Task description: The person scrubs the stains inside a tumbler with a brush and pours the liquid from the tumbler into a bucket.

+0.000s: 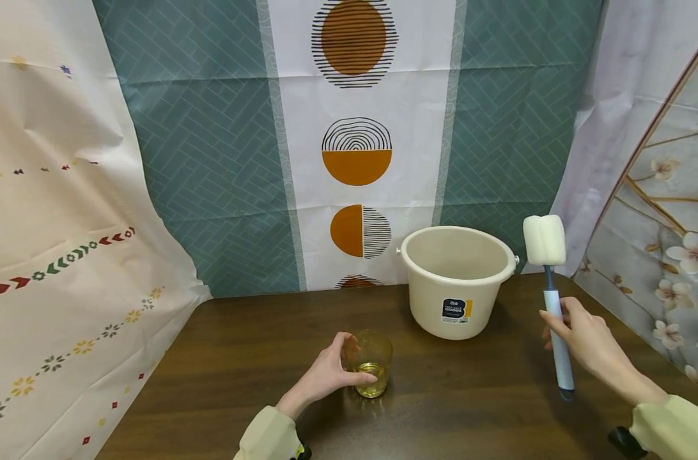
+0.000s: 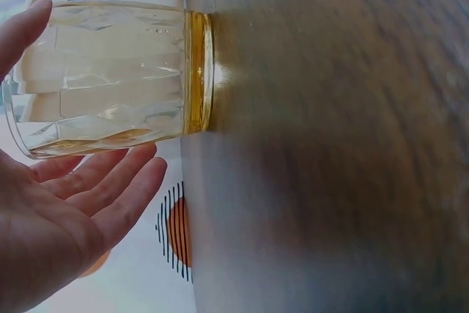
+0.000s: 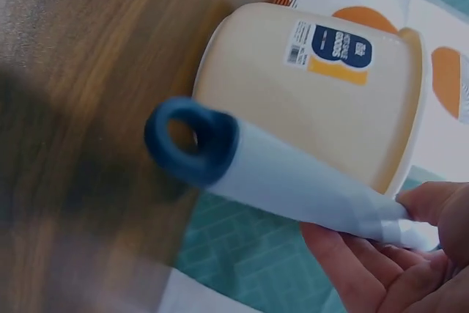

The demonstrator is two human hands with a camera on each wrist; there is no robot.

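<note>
A yellow-tinted drinking glass [image 1: 378,353] stands upright on the brown table, amber at its base. My left hand [image 1: 328,372] holds it from the left, thumb on the near side and fingers on the far side; the left wrist view shows the faceted glass [image 2: 117,71] between thumb and fingers. Farther right, my right hand [image 1: 585,333] grips a cup-cleaning sponge brush by its pale blue handle [image 1: 558,332]. Its white sponge head [image 1: 544,240] points up, above the table. The right wrist view shows the handle's dark blue hanging loop [image 3: 192,141]; the sponge head is out of that view.
A cream bucket [image 1: 454,281] with a label stands at the back of the wooden table [image 1: 257,326], between the two hands and behind them. Patterned cloth [image 1: 199,147] hangs at the back, with more cloth at the left and a floral panel [image 1: 671,255] at the right.
</note>
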